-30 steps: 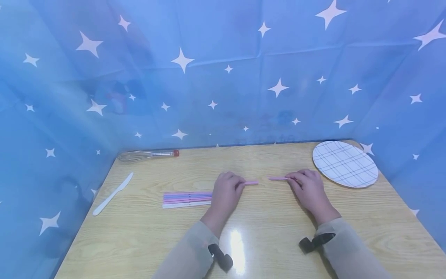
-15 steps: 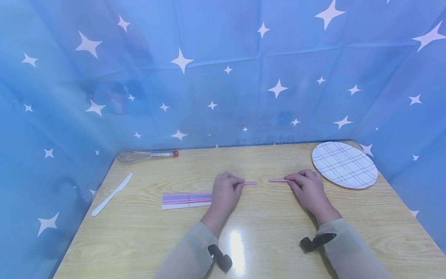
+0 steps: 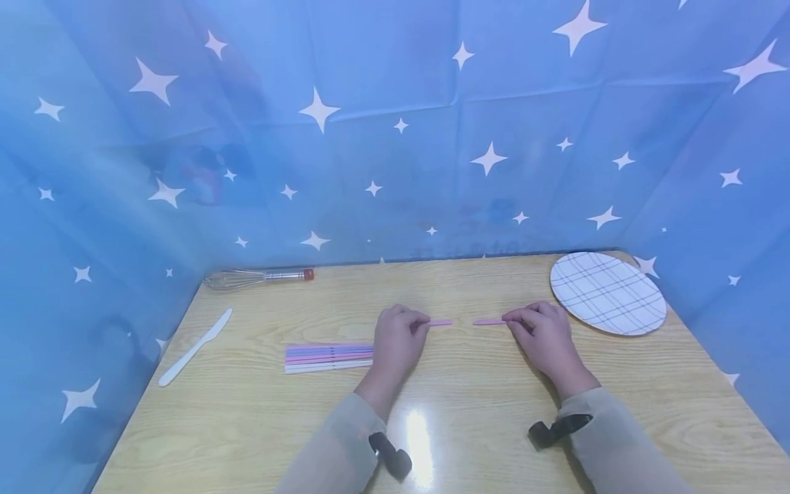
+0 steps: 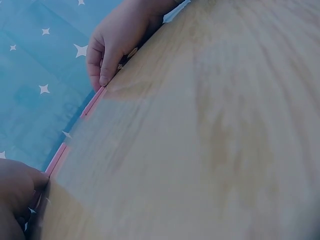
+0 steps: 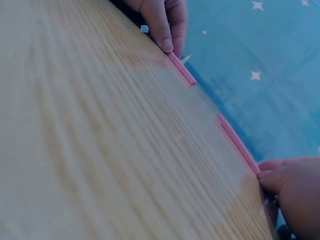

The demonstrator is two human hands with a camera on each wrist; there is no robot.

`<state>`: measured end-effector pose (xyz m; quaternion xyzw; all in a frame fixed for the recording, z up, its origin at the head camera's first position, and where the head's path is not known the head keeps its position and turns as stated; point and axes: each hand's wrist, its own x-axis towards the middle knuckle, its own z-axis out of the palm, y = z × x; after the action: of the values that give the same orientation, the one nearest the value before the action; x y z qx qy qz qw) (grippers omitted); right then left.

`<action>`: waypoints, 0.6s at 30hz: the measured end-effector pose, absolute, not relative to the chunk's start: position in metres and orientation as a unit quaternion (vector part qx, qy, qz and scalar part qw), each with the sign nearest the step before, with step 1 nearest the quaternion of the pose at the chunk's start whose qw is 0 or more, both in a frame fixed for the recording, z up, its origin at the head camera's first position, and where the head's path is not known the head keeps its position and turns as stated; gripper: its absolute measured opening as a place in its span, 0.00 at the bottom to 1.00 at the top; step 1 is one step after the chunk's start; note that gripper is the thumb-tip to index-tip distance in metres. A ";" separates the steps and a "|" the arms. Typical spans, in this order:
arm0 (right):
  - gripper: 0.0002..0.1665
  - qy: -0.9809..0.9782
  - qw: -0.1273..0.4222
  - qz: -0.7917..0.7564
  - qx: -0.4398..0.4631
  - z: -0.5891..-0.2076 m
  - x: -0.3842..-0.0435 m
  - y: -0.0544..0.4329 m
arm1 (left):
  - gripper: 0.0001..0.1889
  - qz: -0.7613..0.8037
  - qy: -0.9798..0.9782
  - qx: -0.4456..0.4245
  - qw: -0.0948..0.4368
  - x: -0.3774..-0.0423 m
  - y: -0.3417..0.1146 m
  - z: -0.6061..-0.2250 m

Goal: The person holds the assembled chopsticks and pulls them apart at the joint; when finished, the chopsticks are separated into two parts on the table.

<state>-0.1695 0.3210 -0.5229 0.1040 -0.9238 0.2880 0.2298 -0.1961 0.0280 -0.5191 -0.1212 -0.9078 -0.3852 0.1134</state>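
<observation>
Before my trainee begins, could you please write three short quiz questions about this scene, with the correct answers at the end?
1. What do the left hand and the right hand each pinch?
2. True or false: the whisk lies nearer to the white knife than to the checked plate.
3. In the head view, where does the row of sticks appear?
A) On the checked plate
B) Between the white knife and the left hand
C) Between the two hands

Key:
1. The left hand pinches one pink stick; the right hand pinches another pink stick.
2. True.
3. B.
</observation>
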 end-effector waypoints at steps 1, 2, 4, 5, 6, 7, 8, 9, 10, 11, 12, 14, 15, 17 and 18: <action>0.07 -0.924 0.230 0.288 0.103 -0.523 -0.170 0.321 | 0.04 -0.385 -0.907 -0.122 0.116 -0.196 0.028 -0.519; 0.07 -0.924 0.230 0.288 0.102 -0.524 -0.170 0.321 | 0.04 -0.383 -0.908 -0.124 0.118 -0.196 0.028 -0.520; 0.08 -0.924 0.232 0.287 0.100 -0.523 -0.169 0.321 | 0.04 -0.379 -0.909 -0.127 0.120 -0.197 0.028 -0.520; 0.08 -0.924 0.232 0.286 0.098 -0.523 -0.169 0.321 | 0.04 -0.377 -0.909 -0.130 0.121 -0.197 0.029 -0.520; 0.08 -0.925 0.232 0.286 0.097 -0.523 -0.169 0.321 | 0.04 -0.376 -0.909 -0.132 0.121 -0.197 0.029 -0.520; 0.08 -0.925 0.233 0.286 0.096 -0.523 -0.169 0.322 | 0.04 -0.375 -0.910 -0.132 0.120 -0.197 0.029 -0.519; 0.08 -0.924 0.234 0.285 0.095 -0.523 -0.169 0.322 | 0.04 -0.374 -0.910 -0.132 0.117 -0.196 0.029 -0.519; 0.08 -0.924 0.236 0.286 0.096 -0.523 -0.169 0.322 | 0.04 -0.374 -0.911 -0.133 0.116 -0.196 0.029 -0.519; 0.08 -0.923 0.237 0.286 0.097 -0.523 -0.169 0.322 | 0.04 -0.374 -0.911 -0.132 0.114 -0.196 0.029 -0.519; 0.08 -0.923 0.238 0.286 0.097 -0.524 -0.169 0.322 | 0.04 -0.375 -0.911 -0.132 0.112 -0.196 0.029 -0.519; 0.08 -0.922 0.240 0.287 0.097 -0.524 -0.170 0.321 | 0.04 -0.376 -0.911 -0.132 0.111 -0.196 0.028 -0.519; 0.08 -0.921 0.242 0.289 0.098 -0.525 -0.170 0.321 | 0.05 -0.376 -0.910 -0.133 0.111 -0.196 0.028 -0.519; 0.08 -0.921 0.243 0.290 0.098 -0.525 -0.170 0.320 | 0.05 -0.376 -0.910 -0.135 0.111 -0.196 0.027 -0.520; 0.07 -0.920 0.242 0.292 0.097 -0.524 -0.170 0.319 | 0.05 -0.375 -0.910 -0.139 0.113 -0.196 0.027 -0.521; 0.07 -0.920 0.242 0.293 0.096 -0.524 -0.170 0.319 | 0.05 -0.375 -0.909 -0.140 0.114 -0.196 0.027 -0.521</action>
<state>-0.1699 0.3188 -0.5240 0.0958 -0.9201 0.2927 0.2420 -0.1965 0.0266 -0.5208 -0.1403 -0.9094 -0.3745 0.1139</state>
